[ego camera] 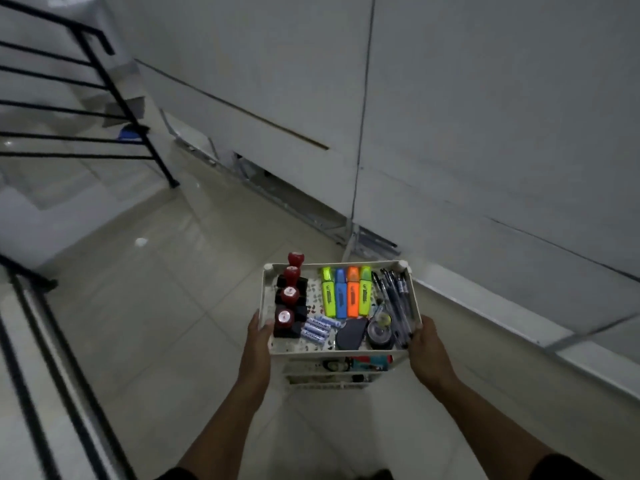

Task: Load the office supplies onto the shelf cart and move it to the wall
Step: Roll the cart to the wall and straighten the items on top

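The white shelf cart stands on the tiled floor a short way from the grey wall. Its top tray holds several red-topped stamps, several highlighters, a bundle of dark pens, small batteries, a dark oval case and a tape roll. Lower shelves show a few more items, partly hidden. My left hand grips the tray's near left corner. My right hand grips the near right corner.
A black metal stair railing and steps rise at the left. Another black rail runs along the near left. A white ledge runs along the wall's base at the right. Damaged trim lies at the wall's foot ahead.
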Motion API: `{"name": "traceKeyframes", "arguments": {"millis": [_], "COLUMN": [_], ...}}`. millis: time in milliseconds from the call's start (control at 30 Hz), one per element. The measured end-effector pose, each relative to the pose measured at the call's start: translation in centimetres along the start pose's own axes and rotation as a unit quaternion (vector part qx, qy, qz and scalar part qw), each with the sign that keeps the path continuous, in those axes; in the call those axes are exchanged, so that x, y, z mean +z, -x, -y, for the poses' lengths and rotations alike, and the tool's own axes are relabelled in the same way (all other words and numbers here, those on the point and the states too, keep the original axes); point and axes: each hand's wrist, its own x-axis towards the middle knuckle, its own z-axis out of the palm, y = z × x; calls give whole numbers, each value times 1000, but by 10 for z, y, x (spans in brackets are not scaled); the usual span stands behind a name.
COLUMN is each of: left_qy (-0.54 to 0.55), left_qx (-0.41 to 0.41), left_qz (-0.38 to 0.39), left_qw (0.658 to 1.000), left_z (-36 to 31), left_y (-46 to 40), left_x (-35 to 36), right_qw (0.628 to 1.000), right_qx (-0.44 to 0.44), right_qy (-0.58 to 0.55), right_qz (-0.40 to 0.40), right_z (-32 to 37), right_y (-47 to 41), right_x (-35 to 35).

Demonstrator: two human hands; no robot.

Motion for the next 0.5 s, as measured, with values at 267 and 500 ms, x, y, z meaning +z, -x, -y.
{"name": "traceKeyframes", "arguments": {"millis": [267, 500], "left_qy": [-83, -152], "left_qx": [-14, 8], "left_qz": [119, 241], "left_qw": [989, 959], "left_z": [-32, -91], "left_y": [-112, -177], "left_x": [19, 83], "right_qw": [990, 965], "right_qx": [87, 163], "right_qy": [-66, -146], "right_qz": [-88, -145], "right_z": [4, 20], "right_y": [10, 6], "right_x": [20, 38]}}
